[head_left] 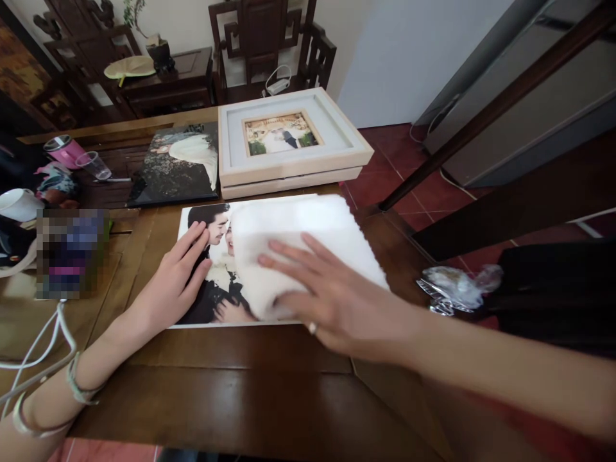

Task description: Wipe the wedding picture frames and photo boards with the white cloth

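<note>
A large wedding photo print (212, 269) lies flat on the wooden table (231, 385). My left hand (176, 276) rests flat on the print's left edge, fingers spread. A white cloth (298, 237) covers the right part of the print. My right hand (332, 295), blurred and wearing a ring, lies flat on the cloth with fingers apart, pressing it onto the print.
Behind the print sit a pale wooden framed photo box (289, 144) and a dark glossy photo panel (178, 163). Cups (94, 165), a white mug (19, 205) and cables (38, 346) are at the left. Crumpled clear plastic (457, 285) lies at the table's right edge.
</note>
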Action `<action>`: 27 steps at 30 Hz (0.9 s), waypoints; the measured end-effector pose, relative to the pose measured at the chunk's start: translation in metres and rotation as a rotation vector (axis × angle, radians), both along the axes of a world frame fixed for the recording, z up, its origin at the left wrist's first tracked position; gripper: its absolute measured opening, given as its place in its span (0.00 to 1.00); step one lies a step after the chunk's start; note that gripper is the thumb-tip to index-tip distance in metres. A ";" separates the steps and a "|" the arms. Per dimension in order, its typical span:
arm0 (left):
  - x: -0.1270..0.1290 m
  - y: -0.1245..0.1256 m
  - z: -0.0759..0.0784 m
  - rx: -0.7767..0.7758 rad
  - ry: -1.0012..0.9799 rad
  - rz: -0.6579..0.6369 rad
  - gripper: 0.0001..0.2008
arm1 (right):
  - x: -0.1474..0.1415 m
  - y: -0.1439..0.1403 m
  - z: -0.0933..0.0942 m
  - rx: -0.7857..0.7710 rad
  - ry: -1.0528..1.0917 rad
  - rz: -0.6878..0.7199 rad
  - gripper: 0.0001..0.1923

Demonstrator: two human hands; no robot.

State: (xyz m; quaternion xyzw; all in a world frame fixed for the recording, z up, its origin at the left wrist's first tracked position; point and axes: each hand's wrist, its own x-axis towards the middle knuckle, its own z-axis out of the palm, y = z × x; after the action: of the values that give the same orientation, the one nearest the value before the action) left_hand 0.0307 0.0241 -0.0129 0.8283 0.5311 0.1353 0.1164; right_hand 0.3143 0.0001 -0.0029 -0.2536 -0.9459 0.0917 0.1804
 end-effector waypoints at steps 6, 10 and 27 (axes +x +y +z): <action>0.000 0.000 0.000 0.006 -0.004 -0.013 0.29 | -0.008 -0.048 0.005 -0.004 0.058 0.128 0.08; 0.000 0.000 0.000 0.004 0.000 -0.016 0.29 | -0.001 -0.027 0.006 -0.005 0.029 0.149 0.14; 0.001 -0.001 0.002 -0.013 -0.010 -0.006 0.28 | 0.014 0.064 -0.004 0.099 -0.046 -0.071 0.13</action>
State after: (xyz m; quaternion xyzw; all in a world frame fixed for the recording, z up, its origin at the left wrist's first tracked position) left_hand 0.0312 0.0235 -0.0107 0.8284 0.5289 0.1356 0.1247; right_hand 0.3285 0.0636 -0.0065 -0.2797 -0.9436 0.0326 0.1740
